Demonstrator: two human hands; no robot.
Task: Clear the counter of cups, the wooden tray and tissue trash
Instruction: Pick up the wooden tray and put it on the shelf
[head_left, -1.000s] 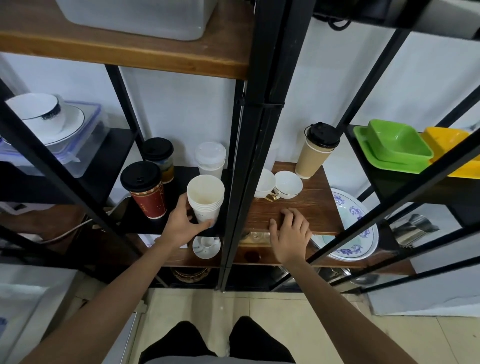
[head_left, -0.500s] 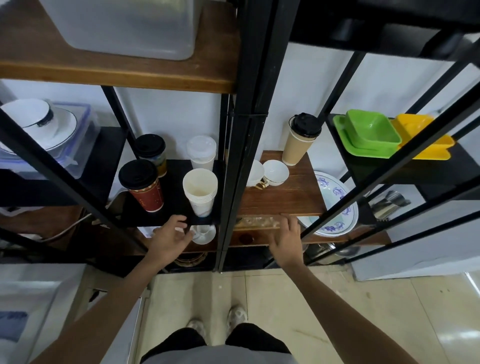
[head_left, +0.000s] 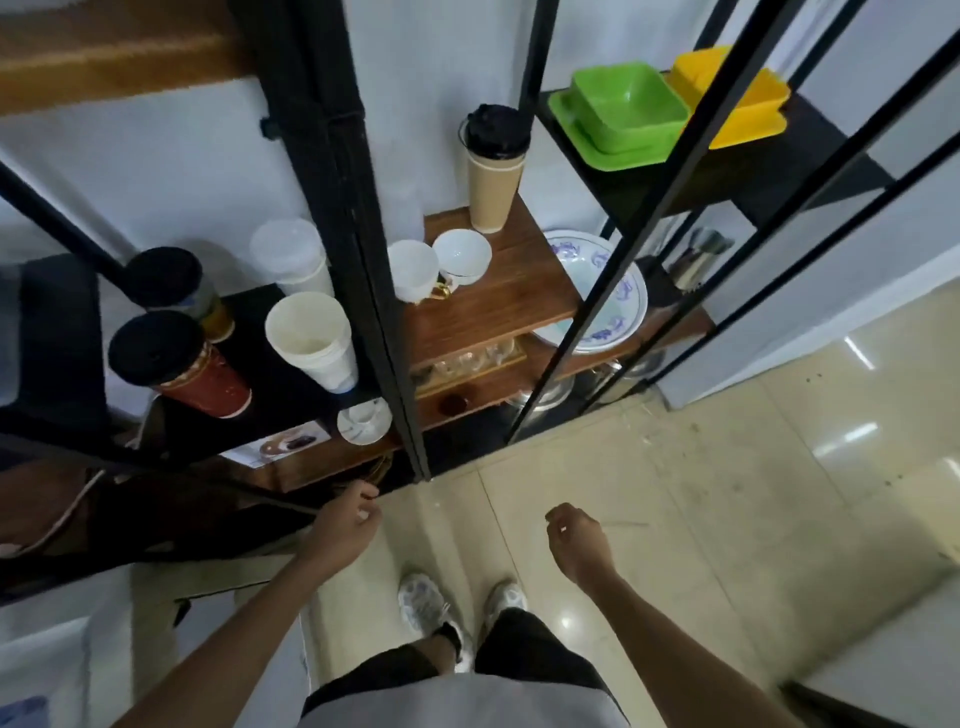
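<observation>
A stack of white paper cups (head_left: 311, 340) stands on the black shelf, beside a red cup with a black lid (head_left: 176, 366), a dark-lidded cup (head_left: 169, 280) and a clear-lidded cup (head_left: 291, 257). On the wooden tray (head_left: 498, 306) sit two small white cups (head_left: 439, 260) and a tan lidded cup (head_left: 493, 166). My left hand (head_left: 345, 527) hangs below the shelf front, fingers loosely curled, holding nothing. My right hand (head_left: 576, 540) is over the floor, fingers curled, also holding nothing.
Black metal shelf posts (head_left: 358, 260) cross the view. A blue-patterned plate (head_left: 613, 306) lies on a lower shelf. Green dishes (head_left: 623, 111) and yellow dishes (head_left: 737, 98) sit at upper right. A small saucer (head_left: 363, 420) is on the shelf below. Beige tiled floor (head_left: 727, 493) spreads to the right.
Both hands have pulled back from the shelf and dropped low over the floor. The view has tilted down and turned right; the cup stack stays on the shelf.
</observation>
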